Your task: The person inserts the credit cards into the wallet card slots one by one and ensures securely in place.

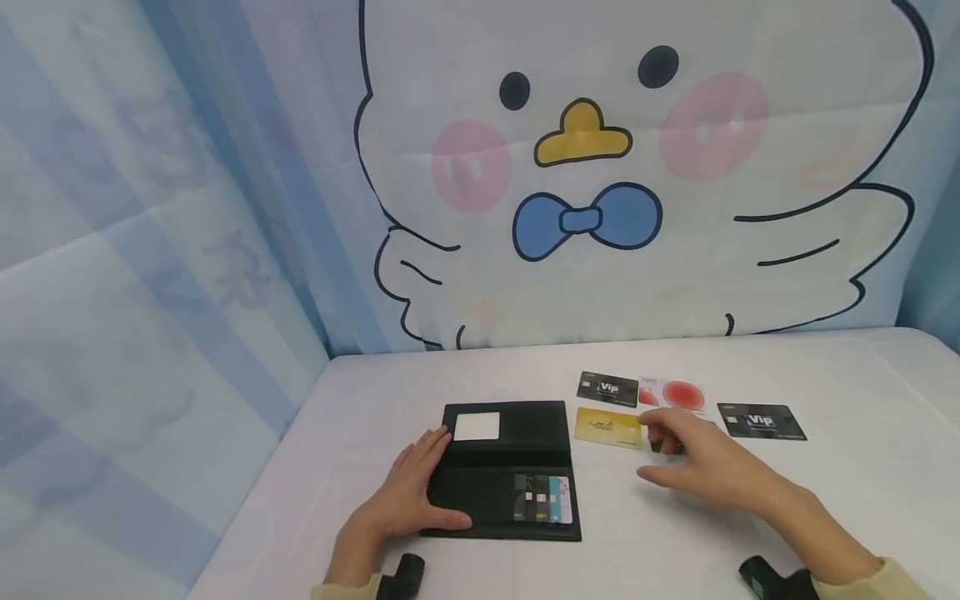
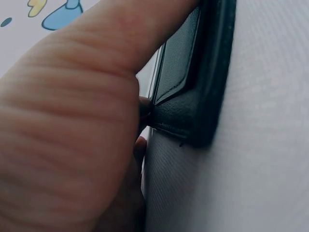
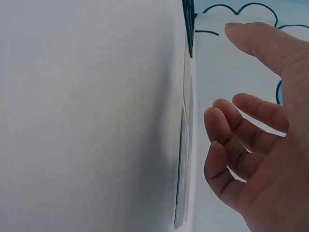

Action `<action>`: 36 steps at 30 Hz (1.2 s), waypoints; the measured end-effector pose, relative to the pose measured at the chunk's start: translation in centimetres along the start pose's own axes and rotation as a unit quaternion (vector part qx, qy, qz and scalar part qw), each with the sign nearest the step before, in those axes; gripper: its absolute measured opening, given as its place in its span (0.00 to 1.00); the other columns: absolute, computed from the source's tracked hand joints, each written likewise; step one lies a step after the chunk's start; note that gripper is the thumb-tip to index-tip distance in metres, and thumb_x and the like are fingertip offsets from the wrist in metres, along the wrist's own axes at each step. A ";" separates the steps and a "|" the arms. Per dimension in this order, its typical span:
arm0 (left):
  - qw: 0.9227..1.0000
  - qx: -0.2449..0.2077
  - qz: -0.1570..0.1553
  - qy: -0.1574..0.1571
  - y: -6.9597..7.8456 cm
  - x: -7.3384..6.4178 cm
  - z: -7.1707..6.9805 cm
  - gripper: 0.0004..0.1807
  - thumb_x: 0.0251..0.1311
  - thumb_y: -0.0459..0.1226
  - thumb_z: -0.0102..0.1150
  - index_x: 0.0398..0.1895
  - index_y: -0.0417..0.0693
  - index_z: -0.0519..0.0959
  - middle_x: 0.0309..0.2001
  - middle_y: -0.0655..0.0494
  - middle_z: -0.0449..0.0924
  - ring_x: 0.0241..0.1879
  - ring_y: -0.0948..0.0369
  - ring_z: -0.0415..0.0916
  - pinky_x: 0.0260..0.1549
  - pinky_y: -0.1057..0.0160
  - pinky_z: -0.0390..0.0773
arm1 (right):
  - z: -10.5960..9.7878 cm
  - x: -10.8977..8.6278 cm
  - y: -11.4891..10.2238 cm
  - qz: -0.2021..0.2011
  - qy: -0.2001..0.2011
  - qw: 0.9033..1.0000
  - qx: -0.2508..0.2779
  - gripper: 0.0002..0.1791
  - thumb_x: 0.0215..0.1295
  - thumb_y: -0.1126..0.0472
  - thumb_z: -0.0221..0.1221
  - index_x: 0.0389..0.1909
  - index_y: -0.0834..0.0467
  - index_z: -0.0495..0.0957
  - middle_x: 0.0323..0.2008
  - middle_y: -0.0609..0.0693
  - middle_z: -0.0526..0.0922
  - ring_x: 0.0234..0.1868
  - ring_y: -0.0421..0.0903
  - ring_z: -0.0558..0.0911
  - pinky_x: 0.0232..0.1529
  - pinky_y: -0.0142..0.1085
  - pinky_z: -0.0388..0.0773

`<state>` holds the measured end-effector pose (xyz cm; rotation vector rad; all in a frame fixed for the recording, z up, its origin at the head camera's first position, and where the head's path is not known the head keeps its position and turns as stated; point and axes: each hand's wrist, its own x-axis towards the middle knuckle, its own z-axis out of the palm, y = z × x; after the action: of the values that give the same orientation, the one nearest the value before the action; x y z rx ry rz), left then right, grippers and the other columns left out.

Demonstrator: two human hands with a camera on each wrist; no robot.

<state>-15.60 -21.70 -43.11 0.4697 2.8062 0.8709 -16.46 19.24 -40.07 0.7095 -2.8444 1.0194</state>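
Note:
A black card wallet (image 1: 495, 458) lies unfolded flat on the table, with a white card (image 1: 477, 426) in its upper half and several overlapping cards (image 1: 542, 498) in slots at the lower right. My left hand (image 1: 408, 483) rests along its left edge, fingers straight and thumb laid over the lower corner. In the left wrist view that thumb (image 2: 145, 34) lies across the wallet's edge. My right hand (image 1: 697, 458) hovers above the loose cards, fingers loosely bent, thumb apart, holding nothing. Beneath its fingers a dark card (image 1: 656, 447) is partly hidden. A gold card (image 1: 603, 427) lies just left of it.
Behind the gold card lie a black VIP card (image 1: 607, 389) and a white card with red circles (image 1: 684, 395). Another black VIP card (image 1: 761, 422) is farther right. A cloth with a cartoon print (image 1: 585, 283) hangs at the table's back edge.

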 end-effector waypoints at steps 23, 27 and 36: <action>1.000 -0.008 0.009 0.000 0.0 -0.2 0.0 0.66 0.42 0.61 0.77 0.79 0.40 0.54 0.79 0.46 0.49 0.78 0.46 0.40 0.74 0.41 0.37 | -4.7 -1.7 6.1 0.111 0.043 0.990 -0.069 0.40 0.53 0.51 0.76 0.60 0.70 0.72 0.43 0.57 0.81 0.40 0.51 0.77 0.34 0.39 0.78; 1.000 -0.007 0.008 -0.001 0.1 -0.2 0.0 0.66 0.42 0.61 0.77 0.79 0.40 0.54 0.80 0.45 0.49 0.78 0.46 0.40 0.74 0.42 0.38 | -5.4 -1.9 6.9 0.124 0.047 0.988 -0.076 0.39 0.54 0.51 0.75 0.60 0.70 0.71 0.43 0.59 0.81 0.40 0.53 0.77 0.35 0.43 0.79; 1.000 -0.010 0.009 0.001 0.2 -0.2 -0.1 0.66 0.42 0.60 0.77 0.79 0.39 0.54 0.79 0.45 0.49 0.78 0.46 0.40 0.74 0.41 0.39 | -6.7 -2.5 8.5 0.138 0.047 0.985 -0.094 0.40 0.54 0.49 0.75 0.58 0.72 0.72 0.42 0.62 0.80 0.40 0.56 0.78 0.36 0.45 0.79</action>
<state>-15.42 -21.64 -42.93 0.4932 2.7961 0.9025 -18.71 30.13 -40.30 0.2513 -2.9574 0.7678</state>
